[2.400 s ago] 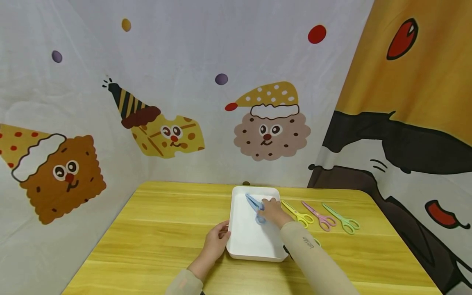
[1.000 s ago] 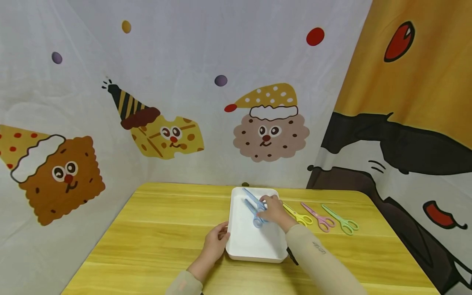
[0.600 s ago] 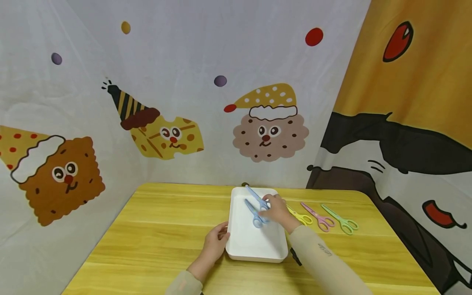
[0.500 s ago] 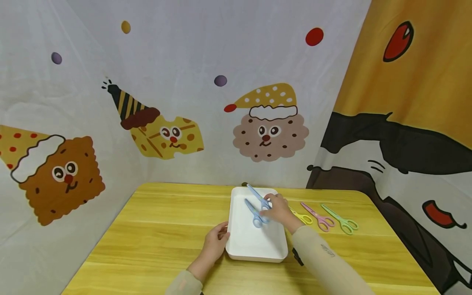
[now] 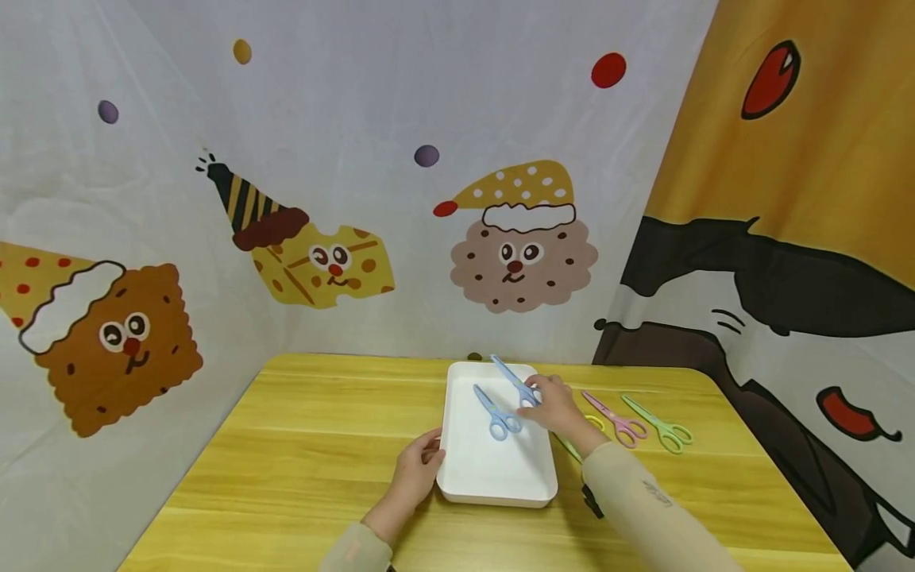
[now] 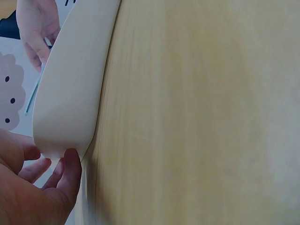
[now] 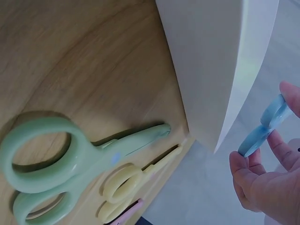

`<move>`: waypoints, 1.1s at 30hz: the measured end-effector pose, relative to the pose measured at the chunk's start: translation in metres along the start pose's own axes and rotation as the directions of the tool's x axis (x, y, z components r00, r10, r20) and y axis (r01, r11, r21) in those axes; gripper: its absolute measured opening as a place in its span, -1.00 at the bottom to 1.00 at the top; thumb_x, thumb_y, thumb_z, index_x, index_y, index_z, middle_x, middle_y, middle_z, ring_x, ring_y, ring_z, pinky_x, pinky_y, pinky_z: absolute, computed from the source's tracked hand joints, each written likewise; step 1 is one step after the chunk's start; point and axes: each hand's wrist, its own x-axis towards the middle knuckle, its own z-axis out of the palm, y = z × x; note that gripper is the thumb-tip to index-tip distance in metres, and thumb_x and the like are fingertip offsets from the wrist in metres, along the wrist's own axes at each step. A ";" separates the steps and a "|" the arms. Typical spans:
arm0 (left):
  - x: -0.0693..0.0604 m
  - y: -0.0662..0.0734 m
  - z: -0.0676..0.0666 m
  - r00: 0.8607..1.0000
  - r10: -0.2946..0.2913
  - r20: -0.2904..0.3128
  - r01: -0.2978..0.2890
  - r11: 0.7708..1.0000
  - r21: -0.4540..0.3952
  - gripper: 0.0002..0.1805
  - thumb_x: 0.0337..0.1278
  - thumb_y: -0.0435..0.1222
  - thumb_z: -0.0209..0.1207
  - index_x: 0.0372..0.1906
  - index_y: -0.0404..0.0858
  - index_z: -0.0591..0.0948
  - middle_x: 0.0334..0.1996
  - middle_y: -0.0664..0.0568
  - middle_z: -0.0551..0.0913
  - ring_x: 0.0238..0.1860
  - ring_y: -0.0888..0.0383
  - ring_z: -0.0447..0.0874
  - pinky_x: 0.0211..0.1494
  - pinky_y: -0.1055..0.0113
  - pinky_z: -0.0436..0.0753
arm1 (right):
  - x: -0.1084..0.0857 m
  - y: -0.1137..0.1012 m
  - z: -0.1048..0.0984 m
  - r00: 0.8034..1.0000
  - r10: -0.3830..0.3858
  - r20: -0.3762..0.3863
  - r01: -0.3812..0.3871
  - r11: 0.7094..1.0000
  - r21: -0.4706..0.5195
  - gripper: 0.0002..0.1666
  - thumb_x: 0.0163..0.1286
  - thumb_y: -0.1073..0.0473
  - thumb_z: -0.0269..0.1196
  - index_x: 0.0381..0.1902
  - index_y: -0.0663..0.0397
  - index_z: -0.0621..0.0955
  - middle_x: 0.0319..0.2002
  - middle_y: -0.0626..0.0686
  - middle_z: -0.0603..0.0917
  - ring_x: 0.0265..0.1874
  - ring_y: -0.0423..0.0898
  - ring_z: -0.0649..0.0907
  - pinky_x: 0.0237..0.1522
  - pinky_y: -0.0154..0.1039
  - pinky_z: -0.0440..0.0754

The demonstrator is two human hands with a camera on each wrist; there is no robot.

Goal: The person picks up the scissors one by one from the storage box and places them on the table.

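A white tray (image 5: 493,477) stands on the table, and one pair of blue scissors (image 5: 498,415) lies in it. My right hand (image 5: 561,411) pinches a second pair of blue scissors (image 5: 511,376) by its handle loops, over the tray's right rim, blades pointing back-left. In the right wrist view, its blue handle (image 7: 255,140) shows between thumb and fingers. My left hand (image 5: 417,469) grips the tray's left side; in the left wrist view its fingers (image 6: 70,171) meet the tray wall (image 6: 75,89).
Right of the tray lie pink scissors (image 5: 616,419), green scissors (image 5: 661,423) and yellow scissors partly behind my right hand. More green scissors (image 7: 84,164) lie close beside the tray, mostly hidden by my right arm in the head view. A patterned curtain (image 5: 343,119) hangs behind the table.
My right hand has drawn the second blue scissors away from the other pair, up and to the right. The first pair stays in the tray. My left hand keeps its place.
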 end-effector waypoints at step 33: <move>0.001 -0.005 0.001 1.000 -0.020 0.006 0.020 1.000 -0.016 -0.58 0.22 -0.45 0.12 0.19 -0.37 0.49 -0.05 -0.19 0.60 -0.08 0.01 0.59 -0.10 0.33 0.64 | -0.037 0.037 -0.031 0.999 -0.039 -0.019 0.039 0.999 0.012 -0.40 0.13 0.05 0.39 0.12 0.10 0.51 0.09 0.34 0.44 -0.05 0.25 0.49 -0.20 0.10 0.54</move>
